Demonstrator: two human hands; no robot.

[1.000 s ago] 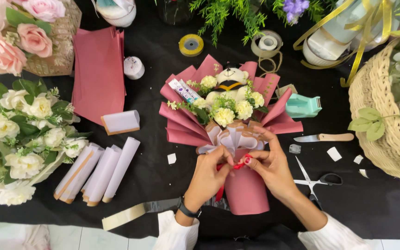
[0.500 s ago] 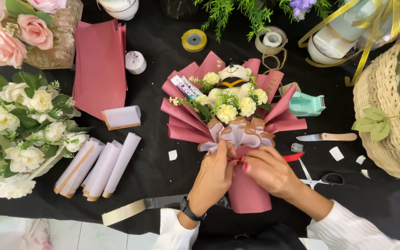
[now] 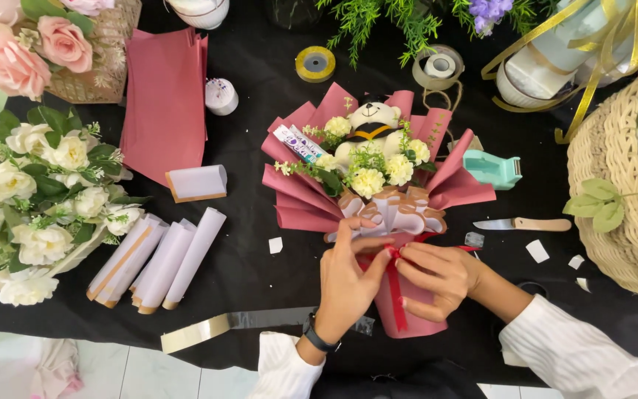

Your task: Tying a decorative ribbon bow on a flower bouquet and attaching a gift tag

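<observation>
View from above of a black desk point(image 3: 260, 96). At centre lies a bouquet point(image 3: 378, 199) wrapped in dark pink paper, holding pale yellow flowers and a small teddy bear point(image 3: 373, 122), its neck gathered under a peach bow point(image 3: 393, 210). Both hands meet at the neck of the bouquet: the left hand point(image 3: 348, 277) and the right hand point(image 3: 437, 277) are each pinched on a red ribbon point(image 3: 393, 284) that runs down the wrapper. To the right lie a knife point(image 3: 526, 224) and a teal tape dispenser point(image 3: 490, 168); to the left, rolled paper sheets point(image 3: 160, 258), a stack of pink paper point(image 3: 164, 96) and white flowers point(image 3: 31, 192). A wicker basket point(image 3: 622, 214) stands at the right edge.
</observation>
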